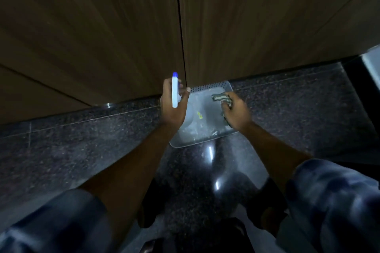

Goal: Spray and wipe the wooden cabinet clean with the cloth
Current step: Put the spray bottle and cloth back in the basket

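A tall wooden cabinet (pixel 123 26) with dark brown doors fills the top of the view, with a vertical gap between two doors. My left hand (pixel 172 107) grips a white spray bottle (pixel 175 92) with a blue nozzle pointing up toward the cabinet. My right hand (pixel 236 112) holds a crumpled striped cloth (pixel 221 97) over a shallow plastic tray (pixel 205 141) that sits on the floor against the cabinet base.
The dark speckled stone floor (pixel 82 146) runs under me, glossy with light reflections. A pale object (pixel 373 57) shows at the right edge beside the cabinet. My knees and blue patterned sleeves fill the bottom of the view.
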{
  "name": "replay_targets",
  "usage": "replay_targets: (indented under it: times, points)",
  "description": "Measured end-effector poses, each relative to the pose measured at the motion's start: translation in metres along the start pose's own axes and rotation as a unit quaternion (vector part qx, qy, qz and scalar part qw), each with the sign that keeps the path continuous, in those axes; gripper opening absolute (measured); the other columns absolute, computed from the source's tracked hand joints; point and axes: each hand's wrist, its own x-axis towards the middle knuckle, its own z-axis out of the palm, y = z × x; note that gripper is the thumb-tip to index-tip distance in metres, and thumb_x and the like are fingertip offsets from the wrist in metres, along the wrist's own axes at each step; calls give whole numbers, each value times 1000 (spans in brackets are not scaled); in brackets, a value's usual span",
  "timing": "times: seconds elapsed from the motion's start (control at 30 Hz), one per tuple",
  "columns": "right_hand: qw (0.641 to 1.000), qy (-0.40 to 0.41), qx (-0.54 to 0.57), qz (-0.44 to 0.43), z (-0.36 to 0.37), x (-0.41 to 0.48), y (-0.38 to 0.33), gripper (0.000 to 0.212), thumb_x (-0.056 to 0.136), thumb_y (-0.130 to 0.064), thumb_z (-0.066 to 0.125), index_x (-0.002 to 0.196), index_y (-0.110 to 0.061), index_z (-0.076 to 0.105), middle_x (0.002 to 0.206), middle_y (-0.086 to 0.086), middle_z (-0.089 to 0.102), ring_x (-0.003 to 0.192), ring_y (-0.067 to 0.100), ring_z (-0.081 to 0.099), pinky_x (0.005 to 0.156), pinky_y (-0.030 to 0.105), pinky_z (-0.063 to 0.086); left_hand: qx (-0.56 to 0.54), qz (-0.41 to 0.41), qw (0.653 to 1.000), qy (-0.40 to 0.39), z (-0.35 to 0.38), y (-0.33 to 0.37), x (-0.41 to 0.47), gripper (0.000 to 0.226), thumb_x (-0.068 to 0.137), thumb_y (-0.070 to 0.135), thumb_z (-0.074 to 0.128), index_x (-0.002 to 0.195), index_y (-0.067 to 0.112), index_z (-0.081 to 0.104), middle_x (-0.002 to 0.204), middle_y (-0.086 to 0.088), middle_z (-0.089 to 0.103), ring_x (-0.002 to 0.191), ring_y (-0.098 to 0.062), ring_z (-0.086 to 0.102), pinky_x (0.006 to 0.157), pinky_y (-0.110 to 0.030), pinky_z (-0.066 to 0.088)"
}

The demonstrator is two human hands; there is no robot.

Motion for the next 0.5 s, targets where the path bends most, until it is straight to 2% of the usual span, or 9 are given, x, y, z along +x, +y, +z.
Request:
replay_targets:
  times: [0.07, 0.2, 0.3, 0.33, 0.4, 0.47, 0.5]
  points:
    - [1000, 3, -15, -11, 16, 12, 27, 28, 96, -5, 52, 107, -29, 60, 87, -18, 61, 81, 10, 63, 72, 11, 45, 13, -6, 1000, 0, 14, -33, 1, 31, 96, 25, 70, 118, 10, 55, 100, -2, 65, 94, -17, 67, 87, -43, 57]
    - [995, 42, -69, -61, 46, 41, 66, 25, 96, -6, 51, 117, -15, 62, 113, 4, 65, 104, 22, 62, 93, 34, 51, 39, 8, 999, 20, 43, -88, 4, 30, 96, 29, 71, 116, 12, 57, 95, 21, 60, 93, 6, 61, 82, -7, 46]
    - [974, 65, -194, -98, 71, 59, 84, 35, 97, -13, 50, 132, -16, 56, 134, 8, 56, 119, 25, 53, 104, 39, 46, 42, -26, 998, 29, 59, -127, 3, 31, 95, 29, 72, 117, 12, 59, 90, 24, 57, 93, 18, 58, 81, 0, 40]
    - [966, 46, -230, -107, 81, 63, 90, 39, 99, -17, 50, 138, -15, 53, 143, 9, 50, 126, 26, 49, 108, 40, 44, 39, -44, 998, 28, 62, -137, 1, 34, 95, 30, 72, 119, 10, 60, 93, 21, 59, 93, 18, 58, 82, -1, 41]
    - [951, -50, -283, -113, 101, 63, 107, 48, 101, -29, 48, 146, -15, 44, 155, 12, 36, 138, 30, 38, 115, 46, 36, 31, -55, 998, 8, 65, -156, -2, 40, 96, 31, 71, 125, 8, 57, 105, 11, 62, 99, 7, 60, 87, -10, 47]
    - [917, -164, -351, -94, 119, 60, 124, 61, 99, -43, 48, 153, -18, 34, 163, 12, 21, 145, 37, 26, 117, 52, 29, 46, -30, 998, -7, 64, -166, -2, 40, 96, 33, 70, 126, 13, 53, 112, 9, 61, 105, -4, 62, 92, -22, 52]
    - [901, -196, -378, -81, 125, 58, 132, 66, 97, -46, 49, 155, -19, 30, 165, 11, 15, 147, 39, 21, 119, 54, 25, 47, -20, 999, -14, 65, -168, 0, 41, 96, 34, 70, 127, 15, 50, 114, 10, 59, 108, -7, 62, 93, -24, 52]
